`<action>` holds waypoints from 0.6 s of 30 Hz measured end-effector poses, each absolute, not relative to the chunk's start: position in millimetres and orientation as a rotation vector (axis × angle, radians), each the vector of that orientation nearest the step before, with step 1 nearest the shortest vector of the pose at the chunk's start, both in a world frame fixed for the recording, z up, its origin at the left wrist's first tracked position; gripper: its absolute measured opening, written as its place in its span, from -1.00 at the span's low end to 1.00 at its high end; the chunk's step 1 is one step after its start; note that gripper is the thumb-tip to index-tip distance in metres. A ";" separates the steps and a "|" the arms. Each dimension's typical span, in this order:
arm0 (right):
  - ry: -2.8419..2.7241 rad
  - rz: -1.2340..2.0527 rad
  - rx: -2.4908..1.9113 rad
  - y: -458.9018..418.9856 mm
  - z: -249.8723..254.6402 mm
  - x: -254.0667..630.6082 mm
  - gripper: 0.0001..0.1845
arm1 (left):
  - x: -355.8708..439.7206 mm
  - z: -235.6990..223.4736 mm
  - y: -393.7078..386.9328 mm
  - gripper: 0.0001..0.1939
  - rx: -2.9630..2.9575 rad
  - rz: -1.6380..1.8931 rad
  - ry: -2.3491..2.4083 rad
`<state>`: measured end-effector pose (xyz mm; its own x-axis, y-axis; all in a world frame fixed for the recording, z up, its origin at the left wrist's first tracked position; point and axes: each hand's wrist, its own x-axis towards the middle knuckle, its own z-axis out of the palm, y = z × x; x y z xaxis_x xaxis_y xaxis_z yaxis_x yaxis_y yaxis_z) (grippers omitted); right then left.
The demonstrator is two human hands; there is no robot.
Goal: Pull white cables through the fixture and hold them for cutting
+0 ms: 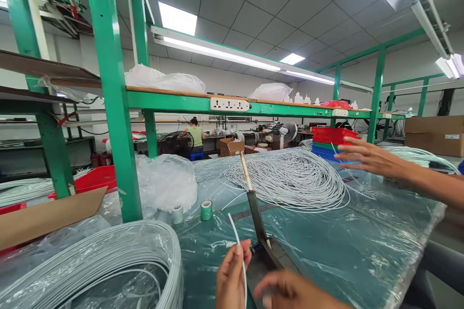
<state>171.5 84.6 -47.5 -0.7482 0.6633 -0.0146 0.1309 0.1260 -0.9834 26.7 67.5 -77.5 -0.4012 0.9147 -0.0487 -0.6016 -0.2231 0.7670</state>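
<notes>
My left hand pinches a white cable between thumb and fingers, its free end pointing up. Low in the view, my right hand is slightly blurred; its fingers are apart and nothing shows in them. It is beside the base of a dark metal lever tool, whose worn handle sticks up and away from me. Just behind the lever lies a big loose pile of white cables. A coil of white cable in clear plastic lies at the front left.
Another person's hand reaches in from the right, near stacked red and blue bins. A green tape roll stands left of the lever. A green post and a shelf with a power strip frame the table.
</notes>
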 end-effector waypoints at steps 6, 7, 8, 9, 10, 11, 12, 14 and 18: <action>-1.786 1.775 -0.736 69.5 -33.8 184.3 -0.57 | 59.2 -34.6 47.6 -0.67 1.487 1.479 1.191; -1.705 1.796 -0.725 69.5 -31.1 183.0 -0.61 | 59.6 -27.9 42.2 -0.68 1.671 1.355 1.288; -1.631 1.803 -0.713 68.6 -29.7 181.7 -0.65 | 58.5 -21.7 37.0 -0.70 1.817 1.238 1.381; -1.576 1.797 -0.703 67.2 -29.1 181.1 -0.65 | 56.0 -16.5 32.2 -0.71 1.927 1.136 1.454; -1.537 1.782 -0.698 66.1 -28.5 182.2 -0.63 | 52.4 -12.6 28.3 -0.71 2.005 1.034 1.495; -1.504 1.760 -0.696 65.9 -27.0 186.0 -0.60 | 47.8 -10.1 25.2 -0.71 2.049 0.929 1.509; -1.464 1.730 -0.692 67.6 -23.7 193.4 -0.57 | 42.3 -8.9 23.2 -0.69 2.062 0.819 1.515; -1.344 1.639 -0.657 78.1 -11.2 220.4 -0.54 | 28.8 -8.6 21.6 -0.68 2.046 0.649 1.564; -1.140 1.356 -0.626 122.3 20.8 311.8 -0.57 | -6.1 -2.5 20.6 -0.74 1.923 0.749 2.127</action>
